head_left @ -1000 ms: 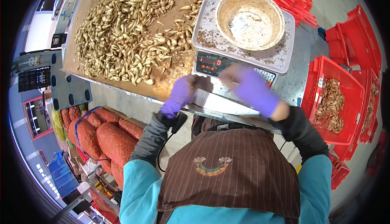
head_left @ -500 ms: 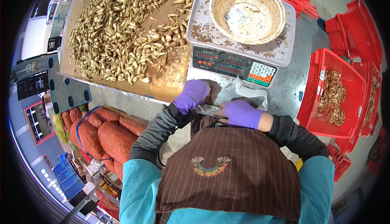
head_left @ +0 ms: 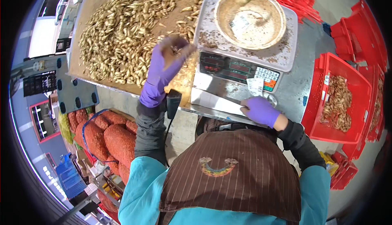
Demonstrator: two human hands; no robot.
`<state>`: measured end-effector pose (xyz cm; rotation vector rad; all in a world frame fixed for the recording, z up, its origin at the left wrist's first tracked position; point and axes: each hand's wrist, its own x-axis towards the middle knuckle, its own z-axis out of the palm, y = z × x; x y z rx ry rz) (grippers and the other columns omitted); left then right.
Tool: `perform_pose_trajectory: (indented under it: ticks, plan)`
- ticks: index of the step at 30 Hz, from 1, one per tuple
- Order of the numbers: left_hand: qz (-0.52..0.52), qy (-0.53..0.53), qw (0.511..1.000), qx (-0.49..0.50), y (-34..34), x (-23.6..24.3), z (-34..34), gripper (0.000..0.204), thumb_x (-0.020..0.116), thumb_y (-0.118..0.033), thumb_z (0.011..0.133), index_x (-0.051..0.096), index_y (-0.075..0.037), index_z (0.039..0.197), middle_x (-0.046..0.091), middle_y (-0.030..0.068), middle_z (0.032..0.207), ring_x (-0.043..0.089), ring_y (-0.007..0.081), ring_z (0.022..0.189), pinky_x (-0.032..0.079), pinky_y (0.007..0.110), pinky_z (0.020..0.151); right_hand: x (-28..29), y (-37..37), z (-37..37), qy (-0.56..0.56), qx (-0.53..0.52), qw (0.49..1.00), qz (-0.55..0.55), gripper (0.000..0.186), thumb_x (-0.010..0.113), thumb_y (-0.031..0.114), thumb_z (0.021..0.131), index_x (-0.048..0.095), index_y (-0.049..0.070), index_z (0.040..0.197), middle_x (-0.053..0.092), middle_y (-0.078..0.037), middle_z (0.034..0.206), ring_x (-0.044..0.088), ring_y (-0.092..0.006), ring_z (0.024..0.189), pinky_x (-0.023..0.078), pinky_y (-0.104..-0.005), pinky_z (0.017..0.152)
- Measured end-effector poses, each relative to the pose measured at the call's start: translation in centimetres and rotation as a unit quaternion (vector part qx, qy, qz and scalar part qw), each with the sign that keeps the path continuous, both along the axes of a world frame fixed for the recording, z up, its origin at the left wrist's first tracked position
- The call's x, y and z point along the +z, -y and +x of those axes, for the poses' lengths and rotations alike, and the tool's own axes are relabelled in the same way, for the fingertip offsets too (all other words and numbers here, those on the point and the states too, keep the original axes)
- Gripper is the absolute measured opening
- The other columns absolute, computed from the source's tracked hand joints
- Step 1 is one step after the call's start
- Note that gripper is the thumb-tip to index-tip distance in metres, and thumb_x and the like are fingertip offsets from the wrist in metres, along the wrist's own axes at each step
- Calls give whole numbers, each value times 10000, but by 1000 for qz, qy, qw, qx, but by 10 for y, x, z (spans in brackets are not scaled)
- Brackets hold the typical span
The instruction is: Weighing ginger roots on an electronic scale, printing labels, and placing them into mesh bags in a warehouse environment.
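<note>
My left hand (head_left: 167, 62), gloved purple with bare-looking fingertips, is raised beside the pile of small pale roots (head_left: 114, 41); its fingers are blurred, and what they hold is unclear. My right hand (head_left: 259, 110) is low at the table's front, fingers bent at a white strip (head_left: 214, 101); anything in them is too small to name. Above it a printed slip (head_left: 255, 86) lies against the digital scale (head_left: 222, 68). A soiled cream bowl (head_left: 230, 29) sits on the scale's tray (head_left: 286, 53). A dark handheld device (head_left: 173, 100) with a cord is by my left wrist.
Red crates (head_left: 355, 110) with brownish produce stand at the right, stacked crates (head_left: 363, 29) behind. Red plastic netting (head_left: 298, 0) lies behind the scale. Full red mesh sacks (head_left: 114, 139) and a black crate (head_left: 38, 82) are at the left, below and beside the table.
My left hand has risen from the table's front edge toward the root pile. My right hand has shifted right along the edge. A slip now shows over the keypad's lower left.
</note>
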<state>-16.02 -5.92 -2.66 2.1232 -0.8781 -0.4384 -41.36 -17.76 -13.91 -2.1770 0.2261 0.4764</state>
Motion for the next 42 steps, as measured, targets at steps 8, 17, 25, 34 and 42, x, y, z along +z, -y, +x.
perform_pose_trajectory:
  ticks: [8,17,25,34,42]
  plan:
    - [443,179,876,-64,-116,-123,-43,389,746,-422,569,648,-84,736,638,122,751,638,289,718,508,384,621,-20,-12,-1,-13,-41,999,25,301,600,297,786,643,84,993,637,-165,853,609,-330,798,474,-399,740]
    - [215,399,891,-7,-156,-67,43,138,525,-145,805,644,-103,749,610,119,673,598,271,604,474,373,562,-22,18,-9,-14,-30,999,-25,298,624,276,771,642,51,965,629,-139,924,590,-316,871,472,-388,774]
    - [189,283,929,147,-161,-25,113,237,571,-223,845,665,-9,879,623,121,670,608,223,612,466,301,602,39,-46,63,268,-24,943,-197,330,619,264,766,569,40,1004,562,-130,917,559,-305,862,452,-415,741]
    - [150,314,918,192,-186,-58,183,220,584,-262,821,677,-70,875,651,166,826,632,328,775,493,384,691,-55,-156,215,157,-11,915,-372,261,552,262,801,557,41,940,546,-128,896,567,-259,786,468,-365,676]
    - [181,237,927,229,-203,-107,225,259,553,-281,827,677,-68,909,652,168,861,626,335,810,486,394,739,-10,-130,221,37,-62,986,-148,244,485,220,802,551,15,919,621,-184,832,615,-331,818,487,-424,735]
